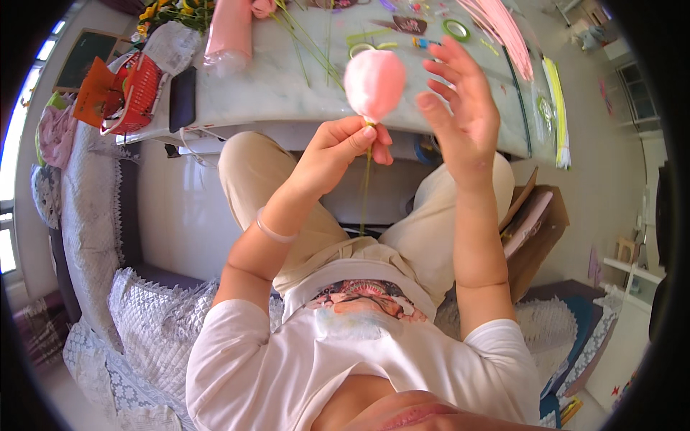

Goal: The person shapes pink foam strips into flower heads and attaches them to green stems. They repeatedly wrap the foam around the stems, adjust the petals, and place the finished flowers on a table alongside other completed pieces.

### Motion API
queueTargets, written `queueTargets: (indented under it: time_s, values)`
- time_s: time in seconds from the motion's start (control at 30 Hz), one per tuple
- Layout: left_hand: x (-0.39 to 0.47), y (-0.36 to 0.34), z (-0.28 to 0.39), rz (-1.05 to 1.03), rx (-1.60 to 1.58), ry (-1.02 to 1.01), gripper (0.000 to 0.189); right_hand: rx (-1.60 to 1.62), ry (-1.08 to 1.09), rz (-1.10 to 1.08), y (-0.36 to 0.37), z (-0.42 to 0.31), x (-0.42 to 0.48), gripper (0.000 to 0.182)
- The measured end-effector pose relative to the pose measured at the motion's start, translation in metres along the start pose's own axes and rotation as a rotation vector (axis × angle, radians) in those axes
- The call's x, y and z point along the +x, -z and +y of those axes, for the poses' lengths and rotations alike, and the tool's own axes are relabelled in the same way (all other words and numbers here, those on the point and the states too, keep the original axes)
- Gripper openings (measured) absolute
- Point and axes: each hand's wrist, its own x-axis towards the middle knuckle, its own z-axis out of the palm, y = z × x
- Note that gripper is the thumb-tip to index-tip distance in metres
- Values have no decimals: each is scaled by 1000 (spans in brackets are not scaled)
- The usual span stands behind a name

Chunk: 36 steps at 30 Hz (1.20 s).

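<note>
My left hand pinches the thin green stem of a pink artificial flower just beneath its head. The rounded pink flower head stands upright above my fingers, over the table's near edge, and looks slightly blurred. The stem hangs down between my knees. To the right of the flower, my right hand is raised with its fingers apart and holds nothing. Behind the flower head, a ring of pale green tape lies partly hidden on the table. Another green tape roll lies further back, beyond my right fingertips.
The marble-patterned table bears a pink wrapped roll, green stems, pink strips and a dark phone. A red basket stands at the left corner. A cardboard box is beside my right knee.
</note>
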Motion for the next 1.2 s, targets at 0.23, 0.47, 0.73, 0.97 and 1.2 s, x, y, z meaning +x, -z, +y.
queueTargets:
  time_s: [0.23,0.47,0.73,0.97,1.2]
  values:
    - [21,30,10,69,-203,-154,23,-19,-635,-545,-3,37,-46,30]
    - [64,76,21,312,-319,-149,26,347,-814,-637,-32,55,-64,20]
    - [80,135,31,562,-50,-127,21,-16,-534,-474,-74,91,48,17]
    - [84,146,30,625,-182,-222,15,-283,-106,-313,-116,137,101,36]
    - [111,161,21,911,1084,-397,69,-455,-66,-420,-74,118,66,23]
